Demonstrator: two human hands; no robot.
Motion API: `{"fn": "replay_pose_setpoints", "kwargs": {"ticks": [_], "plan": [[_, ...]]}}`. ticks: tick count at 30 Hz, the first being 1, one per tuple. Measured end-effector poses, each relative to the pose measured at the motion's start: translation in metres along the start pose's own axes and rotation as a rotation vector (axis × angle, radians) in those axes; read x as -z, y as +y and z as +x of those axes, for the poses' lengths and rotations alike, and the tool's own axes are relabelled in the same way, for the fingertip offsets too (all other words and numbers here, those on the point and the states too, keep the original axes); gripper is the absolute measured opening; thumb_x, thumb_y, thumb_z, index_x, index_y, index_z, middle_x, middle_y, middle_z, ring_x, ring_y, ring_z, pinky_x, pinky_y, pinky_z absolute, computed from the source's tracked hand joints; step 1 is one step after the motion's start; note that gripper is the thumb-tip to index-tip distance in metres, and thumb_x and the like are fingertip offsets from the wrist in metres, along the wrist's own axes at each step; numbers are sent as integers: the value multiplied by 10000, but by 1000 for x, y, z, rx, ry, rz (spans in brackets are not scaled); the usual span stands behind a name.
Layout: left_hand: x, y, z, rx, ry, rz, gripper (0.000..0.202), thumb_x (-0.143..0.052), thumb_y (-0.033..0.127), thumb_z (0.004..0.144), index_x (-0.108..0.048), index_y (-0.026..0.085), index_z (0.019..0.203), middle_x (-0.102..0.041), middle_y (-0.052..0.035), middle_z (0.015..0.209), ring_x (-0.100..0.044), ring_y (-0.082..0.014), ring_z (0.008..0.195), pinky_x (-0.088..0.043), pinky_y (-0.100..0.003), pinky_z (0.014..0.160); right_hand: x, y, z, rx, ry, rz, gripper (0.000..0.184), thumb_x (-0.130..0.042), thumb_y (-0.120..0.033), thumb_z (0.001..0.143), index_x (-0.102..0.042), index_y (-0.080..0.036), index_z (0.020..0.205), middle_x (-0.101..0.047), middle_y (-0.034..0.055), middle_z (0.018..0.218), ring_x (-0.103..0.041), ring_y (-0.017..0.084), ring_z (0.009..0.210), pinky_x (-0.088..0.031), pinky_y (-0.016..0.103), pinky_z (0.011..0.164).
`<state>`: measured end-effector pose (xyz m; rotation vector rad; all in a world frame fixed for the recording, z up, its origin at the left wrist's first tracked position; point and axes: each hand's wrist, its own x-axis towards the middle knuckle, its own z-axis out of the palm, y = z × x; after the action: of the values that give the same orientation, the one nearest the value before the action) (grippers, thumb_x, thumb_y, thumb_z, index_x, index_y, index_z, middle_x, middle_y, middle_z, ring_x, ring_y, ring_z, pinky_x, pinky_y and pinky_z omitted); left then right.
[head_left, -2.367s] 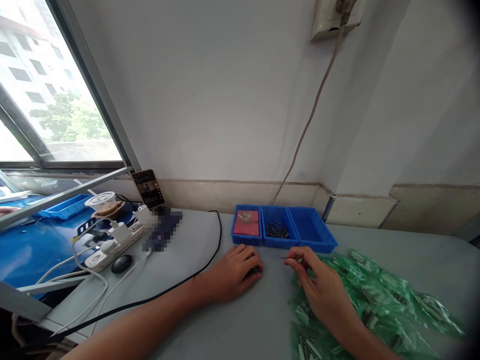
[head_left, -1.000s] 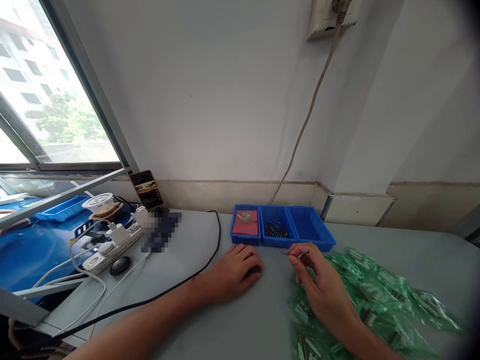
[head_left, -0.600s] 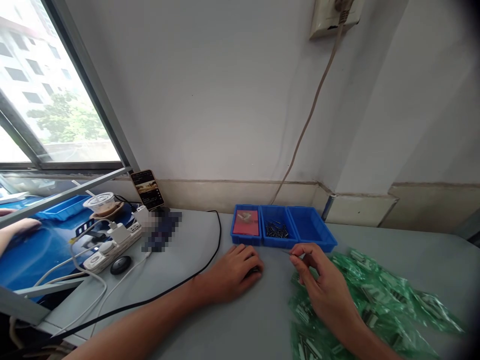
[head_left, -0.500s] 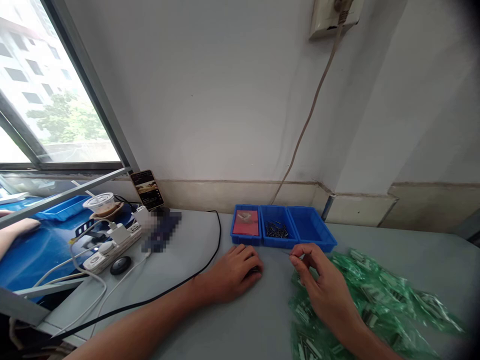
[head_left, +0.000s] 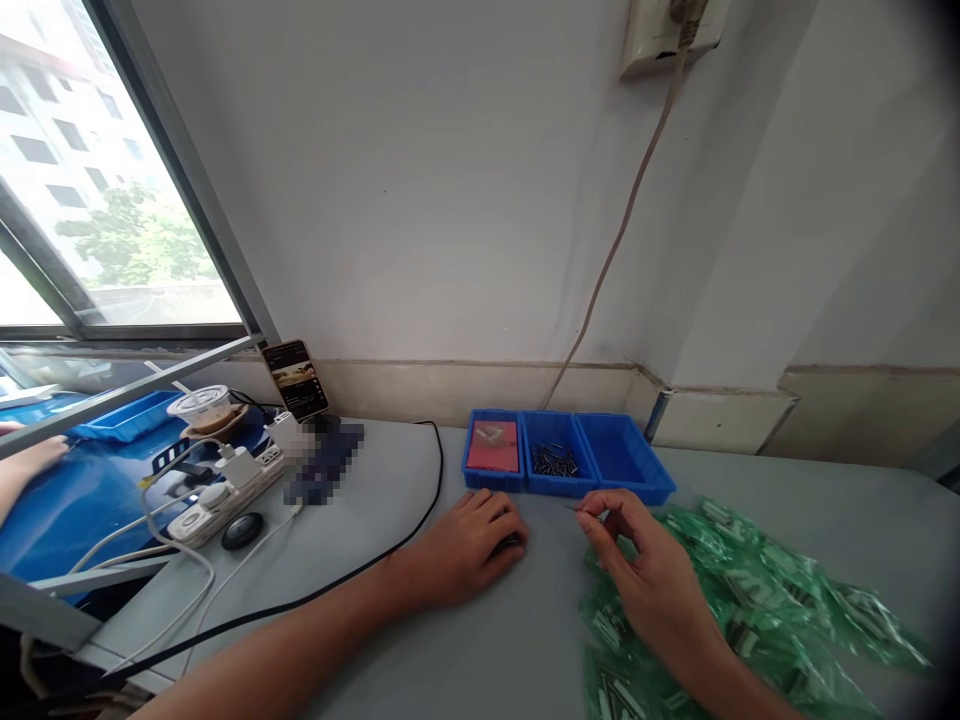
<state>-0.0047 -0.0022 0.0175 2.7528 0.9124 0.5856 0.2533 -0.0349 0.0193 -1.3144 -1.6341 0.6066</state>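
My left hand rests on the grey table, its fingers curled over a small dark object that is mostly hidden. My right hand pinches a thin metal pin between thumb and forefinger, its tip pointing left, just in front of the blue trays. The middle blue tray holds several small dark pins. The left tray holds a red pad, and the right tray looks bare. Green plastic bags of parts lie under and beside my right forearm.
A black cable curves across the table. A phone, white power strips and a lidded cup stand at the left by the window. Another person's hand rests on a blue surface at far left.
My right hand shifted the pin slightly, drawing it a little nearer the trays and re-pinching it. My left hand stayed put. The other person's hand appeared at far left.
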Motion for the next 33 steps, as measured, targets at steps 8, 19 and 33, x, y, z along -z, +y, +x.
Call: {"fn": "replay_pose_setpoints", "kwargs": {"ticks": [8, 19, 33], "plan": [[2, 1, 1, 6, -13, -5, 113, -535, 262, 1101, -600, 216, 1183, -623, -70, 1170, -553, -228, 1056, -456, -365, 970, -1, 0, 0, 24, 41, 25, 236, -621, -508, 1015, -635, -273, 989, -728, 44, 1097, -635, 184, 751, -520, 294, 628], [1, 1, 1, 17, -17, -2, 91, -546, 260, 1094, -598, 220, 1158, -621, -63, 1154, -551, -227, 1048, -458, -366, 975, -1, 2, 3, 30, 38, -6, 311, -490, -532, 1076, -647, -264, 1060, -691, 29, 850, -624, 198, 651, -515, 305, 585], [1, 1, 1, 25, -19, 4, 97, -546, 266, 1092, -603, 222, 1158, -614, -67, 1159, -557, -228, 1050, -465, -365, 978, -1, 8, 1, 94, -43, -84, 442, -393, -523, 1119, -537, -258, 796, -535, -17, 675, -530, 188, 613, -382, 292, 563]]}}
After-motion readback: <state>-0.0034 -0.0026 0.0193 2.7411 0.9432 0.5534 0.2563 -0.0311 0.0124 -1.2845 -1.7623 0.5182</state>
